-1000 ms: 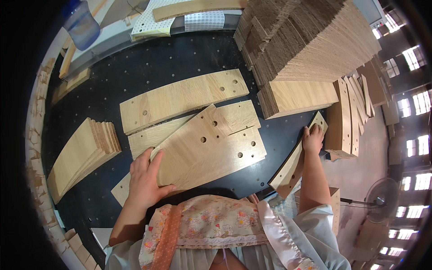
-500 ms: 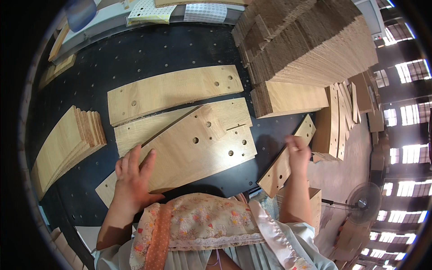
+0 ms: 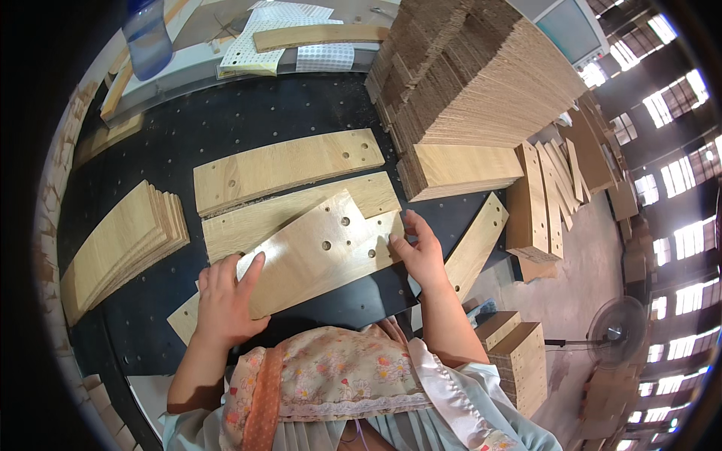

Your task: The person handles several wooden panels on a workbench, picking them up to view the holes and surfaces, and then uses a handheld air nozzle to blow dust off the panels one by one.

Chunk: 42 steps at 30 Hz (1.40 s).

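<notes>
Several pale wooden boards with drilled holes lie in front of me on the black table. The top board (image 3: 301, 259) rests slanted across a lower board (image 3: 381, 244), whose right end sticks out. My left hand (image 3: 229, 301) grips the left end of the top board, thumb along its near edge. With fingers and thumb bent, my right hand (image 3: 423, 254) holds the right end of the lower board. Behind them lie a middle board (image 3: 293, 209) and a curved board (image 3: 289, 169). Right of my right hand, a narrow drilled board (image 3: 477, 244) lies diagonally.
A fanned stack of curved boards (image 3: 124, 248) sits at left. Tall stacked panels (image 3: 481, 90) rise at the back right, with a board stack (image 3: 466, 169) before them. A blue bottle (image 3: 148, 45) and perforated sheets (image 3: 263, 41) are at the back. A fan (image 3: 615, 332) stands at right.
My right hand has moved left, off the narrow diagonal board and onto the right end of the lower board. My left hand stays at the top board's left end. The view has shifted slightly.
</notes>
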Available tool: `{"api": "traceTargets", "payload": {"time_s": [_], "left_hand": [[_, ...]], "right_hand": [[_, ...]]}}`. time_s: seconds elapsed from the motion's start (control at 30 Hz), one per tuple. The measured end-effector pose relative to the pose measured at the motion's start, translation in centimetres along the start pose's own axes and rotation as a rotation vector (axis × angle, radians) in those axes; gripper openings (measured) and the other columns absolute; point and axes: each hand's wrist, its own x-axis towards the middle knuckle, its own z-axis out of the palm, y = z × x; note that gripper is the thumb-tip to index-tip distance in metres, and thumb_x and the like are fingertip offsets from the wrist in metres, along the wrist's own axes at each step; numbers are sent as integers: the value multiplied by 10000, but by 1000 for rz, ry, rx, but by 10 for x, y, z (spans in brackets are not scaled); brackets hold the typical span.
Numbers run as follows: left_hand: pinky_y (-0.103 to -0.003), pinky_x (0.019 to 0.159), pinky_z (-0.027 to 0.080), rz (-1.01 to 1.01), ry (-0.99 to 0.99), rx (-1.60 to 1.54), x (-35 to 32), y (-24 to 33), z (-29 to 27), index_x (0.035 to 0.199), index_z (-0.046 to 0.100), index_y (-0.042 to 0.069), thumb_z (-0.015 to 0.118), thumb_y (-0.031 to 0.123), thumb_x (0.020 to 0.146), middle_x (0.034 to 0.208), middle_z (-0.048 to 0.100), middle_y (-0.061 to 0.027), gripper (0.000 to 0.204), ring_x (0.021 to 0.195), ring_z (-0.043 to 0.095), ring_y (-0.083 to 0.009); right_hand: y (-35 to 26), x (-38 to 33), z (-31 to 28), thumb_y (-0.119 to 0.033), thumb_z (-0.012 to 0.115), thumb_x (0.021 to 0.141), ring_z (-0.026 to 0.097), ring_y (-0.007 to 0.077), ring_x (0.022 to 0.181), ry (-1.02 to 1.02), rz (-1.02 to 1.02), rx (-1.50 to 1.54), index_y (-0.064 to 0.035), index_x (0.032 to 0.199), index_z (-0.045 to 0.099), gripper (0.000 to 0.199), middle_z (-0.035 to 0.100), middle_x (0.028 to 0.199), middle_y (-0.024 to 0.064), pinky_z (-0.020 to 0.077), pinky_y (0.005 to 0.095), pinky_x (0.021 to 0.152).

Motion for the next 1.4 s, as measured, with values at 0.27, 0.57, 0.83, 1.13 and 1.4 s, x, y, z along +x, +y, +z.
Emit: {"api": "traceTargets", "payload": {"time_s": [0.27,0.57,0.83,1.13,1.4], "left_hand": [[-503,881,316,226,206,78,-8,-6,-13,1319,415,138,822,234,442,1228,414,-192,972,1089,432,-365],[-493,1029,272,138,112,-33,-5,-7,-36,1337,372,72,841,235,445,1300,397,-174,1021,1191,383,-396],[-448,1012,321,36,223,-85,1,-3,-58,1364,359,64,843,155,440,1301,420,-181,1047,1200,397,-379],[-470,1013,296,89,181,-17,5,6,-41,1342,407,92,836,269,467,1304,411,-161,990,1206,394,-353],[-433,915,356,493,167,121,12,49,11,1256,464,142,714,317,701,1198,432,-167,633,1098,447,-319]], "right_hand": [[3,-11,-21,21,513,885,608,144,937,-38,154,983,35,1185,524,301,639,1033,98,471,257,840],[6,-26,-35,9,519,886,613,166,927,69,124,1058,45,1132,560,252,638,1037,113,488,284,837],[14,-22,-36,8,517,889,616,188,918,114,216,1048,50,1121,566,241,636,1036,119,495,305,838],[20,-5,-42,-18,532,895,609,172,900,118,245,987,39,1117,572,233,640,1013,102,494,297,801],[21,-2,-48,-49,510,900,636,237,930,-24,265,1047,36,1192,521,304,627,1062,147,525,350,816]]}}
